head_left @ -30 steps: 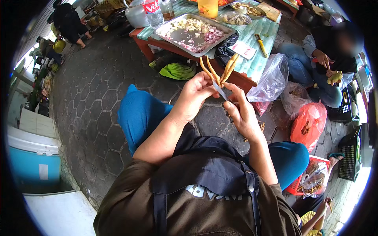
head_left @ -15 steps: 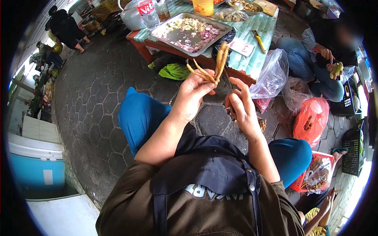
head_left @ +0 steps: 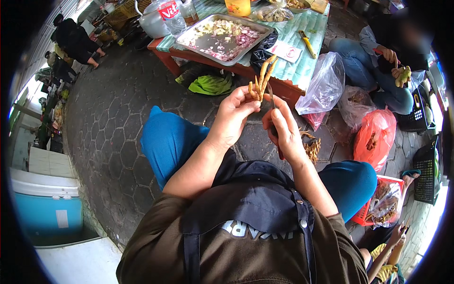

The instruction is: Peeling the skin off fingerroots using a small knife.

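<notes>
My left hand (head_left: 235, 112) is closed on a fingerroot (head_left: 266, 75), a cluster of long, thin, yellow-brown roots pointing up and away from me. In my right hand (head_left: 285, 127) is a knife (head_left: 271, 94), its narrow dark blade upright along the right side of the cluster. A bit of red, apparently the handle, shows below my palm. Whether the blade touches the root I cannot tell. Both hands are over my lap. On the paving beyond my right wrist lies a heap of similar brown roots (head_left: 311, 149).
Ahead, a low table (head_left: 288, 35) bears a metal tray (head_left: 228, 44) of sliced shallots and garlic, a kettle (head_left: 153, 21) and a yellow-handled knife (head_left: 308, 45). To the right are a clear plastic bag (head_left: 324, 80), a red bag (head_left: 376, 135), a red basket (head_left: 362, 215) and a seated person (head_left: 352, 59) cutting something.
The knife has come up beside the fingerroot, and my right hand has moved slightly left. The root cluster has turned, so its spread left-hand roots now stand more upright.
</notes>
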A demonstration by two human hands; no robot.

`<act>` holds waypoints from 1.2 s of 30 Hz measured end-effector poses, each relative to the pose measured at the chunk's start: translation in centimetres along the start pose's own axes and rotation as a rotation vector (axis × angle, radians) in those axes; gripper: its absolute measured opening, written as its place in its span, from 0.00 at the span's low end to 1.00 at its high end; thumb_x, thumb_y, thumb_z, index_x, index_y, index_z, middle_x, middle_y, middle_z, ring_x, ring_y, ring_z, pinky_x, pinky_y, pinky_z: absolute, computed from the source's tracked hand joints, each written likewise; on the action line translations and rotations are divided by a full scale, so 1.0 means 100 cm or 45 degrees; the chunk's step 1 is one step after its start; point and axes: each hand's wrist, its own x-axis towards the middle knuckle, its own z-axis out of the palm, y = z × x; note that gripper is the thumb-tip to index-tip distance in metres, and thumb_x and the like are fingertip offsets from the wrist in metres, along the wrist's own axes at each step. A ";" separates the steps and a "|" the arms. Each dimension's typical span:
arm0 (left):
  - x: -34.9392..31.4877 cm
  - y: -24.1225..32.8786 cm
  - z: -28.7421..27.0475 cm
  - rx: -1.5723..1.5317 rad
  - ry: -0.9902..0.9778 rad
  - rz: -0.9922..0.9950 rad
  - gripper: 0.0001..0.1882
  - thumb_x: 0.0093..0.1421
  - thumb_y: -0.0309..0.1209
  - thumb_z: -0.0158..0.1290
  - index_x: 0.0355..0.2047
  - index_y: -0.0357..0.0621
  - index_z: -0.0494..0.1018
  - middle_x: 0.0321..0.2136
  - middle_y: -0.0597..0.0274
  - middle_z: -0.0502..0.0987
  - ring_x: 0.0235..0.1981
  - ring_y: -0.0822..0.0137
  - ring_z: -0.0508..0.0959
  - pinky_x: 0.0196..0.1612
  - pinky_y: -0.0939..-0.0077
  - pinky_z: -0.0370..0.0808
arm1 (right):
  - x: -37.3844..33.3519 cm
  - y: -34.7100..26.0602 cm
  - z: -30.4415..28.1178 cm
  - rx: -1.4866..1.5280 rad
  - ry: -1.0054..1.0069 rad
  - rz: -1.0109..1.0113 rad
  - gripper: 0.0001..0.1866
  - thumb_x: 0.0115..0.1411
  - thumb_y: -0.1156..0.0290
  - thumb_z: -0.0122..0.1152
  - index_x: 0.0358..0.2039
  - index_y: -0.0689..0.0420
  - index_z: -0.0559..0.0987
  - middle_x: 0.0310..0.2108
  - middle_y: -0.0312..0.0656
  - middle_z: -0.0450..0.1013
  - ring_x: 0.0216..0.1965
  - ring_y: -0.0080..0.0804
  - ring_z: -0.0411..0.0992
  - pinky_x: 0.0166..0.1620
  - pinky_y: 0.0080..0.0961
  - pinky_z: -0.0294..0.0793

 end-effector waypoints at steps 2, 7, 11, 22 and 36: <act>0.001 -0.002 -0.002 -0.053 -0.011 -0.001 0.17 0.60 0.19 0.49 0.50 0.38 0.66 0.42 0.63 0.72 0.43 0.74 0.72 0.47 0.79 0.69 | 0.000 0.003 -0.002 -0.066 -0.009 -0.056 0.22 0.67 0.62 0.45 0.59 0.55 0.62 0.24 0.31 0.63 0.24 0.16 0.59 0.28 0.15 0.61; 0.001 0.001 -0.002 -0.133 0.009 -0.036 0.13 0.59 0.21 0.50 0.45 0.41 0.67 0.40 0.64 0.72 0.43 0.74 0.72 0.49 0.77 0.69 | 0.000 0.003 -0.002 -0.305 -0.065 -0.146 0.26 0.65 0.62 0.49 0.61 0.55 0.60 0.24 0.35 0.63 0.26 0.21 0.61 0.33 0.20 0.64; 0.002 0.000 -0.005 -0.126 0.020 0.000 0.14 0.59 0.20 0.50 0.46 0.41 0.66 0.40 0.64 0.72 0.43 0.74 0.72 0.49 0.77 0.69 | 0.001 0.003 -0.001 -0.356 -0.074 -0.125 0.26 0.65 0.61 0.49 0.61 0.54 0.60 0.25 0.36 0.63 0.27 0.23 0.62 0.34 0.21 0.64; 0.004 0.007 -0.004 -0.067 0.041 -0.035 0.12 0.59 0.17 0.47 0.43 0.41 0.67 0.37 0.63 0.73 0.40 0.74 0.74 0.47 0.78 0.70 | 0.005 0.001 -0.009 -0.489 -0.085 -0.141 0.27 0.66 0.58 0.48 0.63 0.51 0.60 0.25 0.40 0.65 0.28 0.27 0.65 0.36 0.25 0.68; 0.000 -0.002 0.008 0.477 0.074 0.421 0.11 0.61 0.15 0.45 0.43 0.39 0.64 0.37 0.62 0.72 0.40 0.74 0.75 0.45 0.81 0.73 | 0.000 -0.007 -0.003 -0.217 -0.106 0.089 0.27 0.68 0.58 0.45 0.65 0.49 0.58 0.26 0.32 0.64 0.27 0.19 0.63 0.34 0.18 0.65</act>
